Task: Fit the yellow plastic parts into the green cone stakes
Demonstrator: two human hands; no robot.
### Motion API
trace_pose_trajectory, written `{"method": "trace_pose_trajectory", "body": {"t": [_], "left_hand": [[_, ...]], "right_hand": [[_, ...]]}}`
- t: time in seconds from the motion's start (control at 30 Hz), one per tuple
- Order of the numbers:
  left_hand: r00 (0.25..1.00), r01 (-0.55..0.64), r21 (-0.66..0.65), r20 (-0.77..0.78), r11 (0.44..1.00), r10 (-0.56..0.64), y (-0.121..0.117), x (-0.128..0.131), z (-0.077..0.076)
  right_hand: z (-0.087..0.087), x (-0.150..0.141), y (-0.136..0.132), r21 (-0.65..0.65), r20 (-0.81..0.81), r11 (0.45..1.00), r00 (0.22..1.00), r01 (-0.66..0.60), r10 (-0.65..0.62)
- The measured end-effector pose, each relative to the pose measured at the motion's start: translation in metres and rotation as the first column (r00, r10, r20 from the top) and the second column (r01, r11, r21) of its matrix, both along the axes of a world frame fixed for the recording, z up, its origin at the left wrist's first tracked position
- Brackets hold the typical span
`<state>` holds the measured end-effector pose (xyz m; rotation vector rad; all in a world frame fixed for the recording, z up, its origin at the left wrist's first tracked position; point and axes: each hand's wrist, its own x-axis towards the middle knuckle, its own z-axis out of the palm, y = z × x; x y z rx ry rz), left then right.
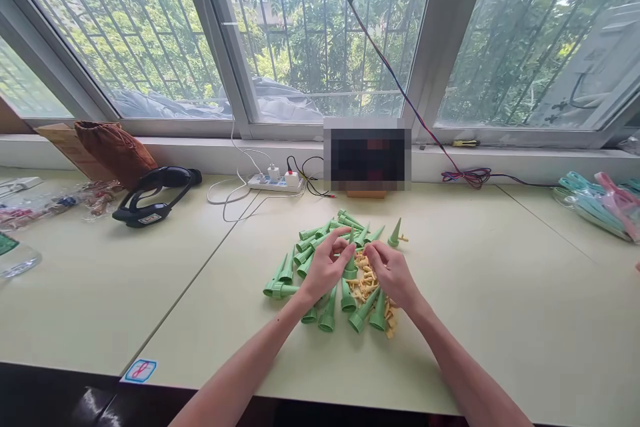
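Observation:
My left hand [327,263] is closed around a green plastic watering spike [351,260], a hollow cone with a collar, held tip up. Just to the right, my right hand [393,270] is pinched beside that spike; what sits between its fingertips is hidden. Beneath both hands lies a pile of small yellow plastic valve pieces [367,273]. Several more green spikes [327,313] lie around the pile, most on their sides. One spike [395,233] stands upright behind my right hand with a yellow piece sticking out of its side.
On the left are a black headset [155,197], a brown drawstring bag [113,150] and a clear bottle [17,257]. A white power strip [275,181] with cables lies by the window sill. A blurred screen [367,157] stands at the back; bagged coloured items [600,203] lie far right.

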<state>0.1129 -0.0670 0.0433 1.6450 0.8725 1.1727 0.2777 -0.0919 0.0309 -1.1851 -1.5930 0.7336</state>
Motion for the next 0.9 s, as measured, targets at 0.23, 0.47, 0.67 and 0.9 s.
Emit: {"method": "trace_pose_trajectory", "body": {"t": [0.23, 0.47, 0.67, 0.9], "left_hand": [[0.989, 0.065, 0.155, -0.144, 0.986, -0.043, -0.005, 0.003, -0.005], [0.979, 0.029, 0.218, -0.201, 0.976, 0.016, -0.005, 0.001, -0.005], [0.974, -0.007, 0.277, -0.215, 0.961, 0.069, -0.005, 0.002, -0.005], [0.967, -0.024, 0.353, -0.229, 0.935, 0.112, -0.002, 0.001, -0.007]], "right_hand": [[0.005, 0.000, -0.003, 0.139, -0.051, 0.990, 0.999, -0.005, 0.012], [0.007, -0.005, -0.009, 0.206, 0.005, 0.979, 1.000, 0.004, -0.005], [0.013, 0.016, -0.003, 0.349, 0.070, 0.926, 0.981, 0.144, -0.179], [0.002, 0.066, 0.016, 0.292, 0.116, 0.872, 0.890, 0.393, -0.440]]}}
